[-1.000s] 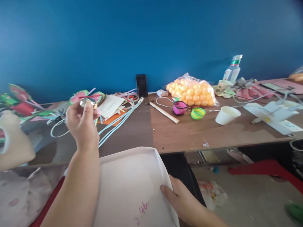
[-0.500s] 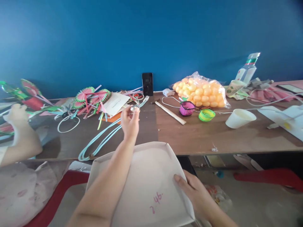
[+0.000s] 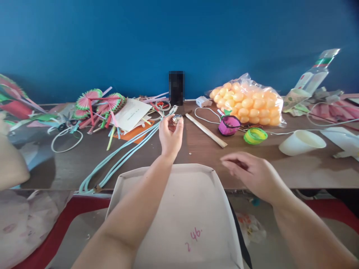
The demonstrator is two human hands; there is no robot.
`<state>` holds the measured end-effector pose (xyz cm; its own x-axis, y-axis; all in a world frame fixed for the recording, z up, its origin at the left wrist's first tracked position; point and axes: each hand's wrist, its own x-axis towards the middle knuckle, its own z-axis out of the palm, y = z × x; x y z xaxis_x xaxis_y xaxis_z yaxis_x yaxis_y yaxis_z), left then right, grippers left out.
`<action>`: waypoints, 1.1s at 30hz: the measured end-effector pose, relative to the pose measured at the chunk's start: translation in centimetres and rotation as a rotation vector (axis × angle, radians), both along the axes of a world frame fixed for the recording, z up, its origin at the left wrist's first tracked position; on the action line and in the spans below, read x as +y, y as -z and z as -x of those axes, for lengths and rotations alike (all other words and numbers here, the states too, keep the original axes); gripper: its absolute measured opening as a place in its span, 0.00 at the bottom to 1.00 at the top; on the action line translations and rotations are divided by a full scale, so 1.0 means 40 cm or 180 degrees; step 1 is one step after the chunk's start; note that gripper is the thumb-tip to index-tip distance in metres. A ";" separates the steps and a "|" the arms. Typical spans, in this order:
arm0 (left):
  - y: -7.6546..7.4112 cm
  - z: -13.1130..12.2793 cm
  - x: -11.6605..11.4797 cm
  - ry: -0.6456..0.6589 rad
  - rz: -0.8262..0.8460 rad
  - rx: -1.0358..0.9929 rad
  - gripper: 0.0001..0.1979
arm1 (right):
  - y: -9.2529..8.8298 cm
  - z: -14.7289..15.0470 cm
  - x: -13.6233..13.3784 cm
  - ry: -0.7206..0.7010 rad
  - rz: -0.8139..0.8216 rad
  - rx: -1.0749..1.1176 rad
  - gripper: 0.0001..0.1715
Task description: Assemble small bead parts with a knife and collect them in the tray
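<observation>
My left hand (image 3: 171, 136) is closed around a small shiny silver round object (image 3: 177, 119), held above the table near the phone. Its exact kind is hard to make out. To the right, my right hand (image 3: 252, 175) hovers over the table's front edge with its fingers curved, a gap by the thumb and nothing visible in it. A shallow white box (image 3: 179, 209) with "2 46" written in pink lies in front of me, partly under my left forearm. Close by are a hammer (image 3: 206, 130) with a wooden handle and looped pale blue cords (image 3: 117, 157).
Behind stand a dark phone (image 3: 176, 87) and a clear bag of orange balls (image 3: 249, 102). Rightward are a purple pouch (image 3: 229, 125), a yellow-green ring (image 3: 255, 136), a white cup (image 3: 303, 143) and a glass bottle (image 3: 319, 73). Paper fans (image 3: 98, 104) and another person's arm (image 3: 11, 160) are leftward.
My right hand has let go of the box's right edge and risen over the table. My left hand still holds the silver object. The camera view has shifted slightly.
</observation>
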<state>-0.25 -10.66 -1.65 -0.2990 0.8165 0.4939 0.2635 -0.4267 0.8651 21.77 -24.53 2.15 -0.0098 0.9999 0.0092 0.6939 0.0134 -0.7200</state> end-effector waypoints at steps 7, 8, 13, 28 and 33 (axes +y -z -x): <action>0.000 0.004 0.001 0.0022 0.0107 -0.0063 0.18 | 0.017 0.123 0.226 -0.1164 0.0098 -0.0407 0.11; -0.002 0.003 -0.001 0.0025 0.0122 -0.0070 0.18 | 0.021 0.135 0.237 -0.1299 0.0133 -0.0513 0.10; -0.011 0.000 -0.009 0.0049 0.0195 -0.0128 0.18 | 0.038 0.168 0.251 -0.1508 0.0135 -0.0900 0.05; -0.024 -0.077 0.114 0.0029 0.0363 0.0246 0.14 | -0.069 0.097 0.262 -0.0196 -0.0470 0.0786 0.15; -0.028 -0.119 0.206 0.0000 0.0546 0.0115 0.15 | -0.153 0.127 0.290 0.0053 -0.0849 0.2014 0.20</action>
<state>4.50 -2.41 -0.55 -0.2836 0.8898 0.3576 0.2956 -0.2736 0.9153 16.70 -12.94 8.26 0.0939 0.9626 0.2540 0.1427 0.2395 -0.9604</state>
